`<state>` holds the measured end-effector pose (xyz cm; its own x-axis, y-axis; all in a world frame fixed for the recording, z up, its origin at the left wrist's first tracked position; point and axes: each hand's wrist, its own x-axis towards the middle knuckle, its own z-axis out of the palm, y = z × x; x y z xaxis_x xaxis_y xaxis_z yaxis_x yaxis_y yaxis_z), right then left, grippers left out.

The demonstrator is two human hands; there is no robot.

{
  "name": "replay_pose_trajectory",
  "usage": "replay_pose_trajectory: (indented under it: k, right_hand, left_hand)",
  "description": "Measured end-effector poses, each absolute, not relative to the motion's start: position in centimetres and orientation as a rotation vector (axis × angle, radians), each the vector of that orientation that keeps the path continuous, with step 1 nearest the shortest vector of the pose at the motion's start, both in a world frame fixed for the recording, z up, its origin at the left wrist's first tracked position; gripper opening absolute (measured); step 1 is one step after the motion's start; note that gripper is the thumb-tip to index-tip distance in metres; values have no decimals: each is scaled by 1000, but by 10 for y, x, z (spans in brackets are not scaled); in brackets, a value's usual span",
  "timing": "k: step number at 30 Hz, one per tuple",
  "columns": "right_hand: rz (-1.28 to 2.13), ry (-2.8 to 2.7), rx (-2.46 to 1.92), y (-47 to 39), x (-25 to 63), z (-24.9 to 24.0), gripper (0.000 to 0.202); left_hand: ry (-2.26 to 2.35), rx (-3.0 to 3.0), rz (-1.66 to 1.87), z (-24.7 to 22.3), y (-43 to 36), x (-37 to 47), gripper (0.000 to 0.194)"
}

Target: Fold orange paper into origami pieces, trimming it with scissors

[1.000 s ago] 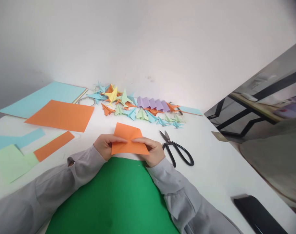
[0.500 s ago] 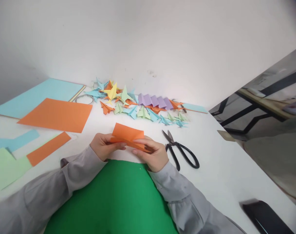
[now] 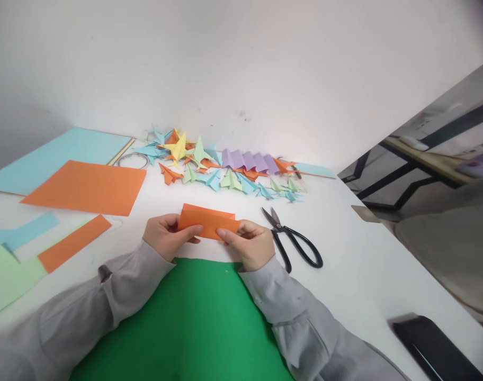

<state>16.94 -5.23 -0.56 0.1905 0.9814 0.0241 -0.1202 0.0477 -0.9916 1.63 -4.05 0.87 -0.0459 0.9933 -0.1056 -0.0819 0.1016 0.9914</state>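
Between my hands is an orange sheet of paper (image 3: 208,221), folded over lengthwise, its front flap facing me and a strip of the back layer showing above it. My left hand (image 3: 168,236) pinches its left end, thumb in front and fingers behind. At the right end my right hand (image 3: 252,242) grips it the same way, thumb tip on the front flap. Black-handled scissors (image 3: 289,236) lie with blades parted just right of my right hand. Beneath my wrists spreads a green surface (image 3: 181,317).
Several folded paper birds (image 3: 178,148) in mixed colours line the wall, beside a pleated purple paper (image 3: 249,161). Leftward lie an orange sheet (image 3: 88,188), a large blue sheet (image 3: 66,148), an orange strip (image 3: 74,243), green paper (image 3: 15,275) and a wire coil (image 3: 133,160). A black phone-like object (image 3: 434,346) rests at the near right.
The front flap of the orange paper has been turned so its face now shows toward me. Both thumbs have moved onto it. The view has shifted slightly.
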Motion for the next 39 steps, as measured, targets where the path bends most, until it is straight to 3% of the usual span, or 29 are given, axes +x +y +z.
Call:
replay_pose_trajectory:
  k: [7, 11, 14, 39]
  right_hand:
    - [1165, -866, -1116, -51, 166, -6, 64]
    - [1190, -910, -1095, -52, 166, -8, 28]
    - [1140, -953, -1111, -52, 166, -9, 20]
    - [1139, -889, -1179, -52, 166, -6, 26]
  left_hand:
    - [1209, 991, 1247, 13, -42, 18, 49]
    - [1159, 1073, 1239, 11, -42, 18, 30]
    - [1170, 1051, 1249, 10, -41, 17, 26]
    - [1229, 987, 1237, 5, -38, 18, 29]
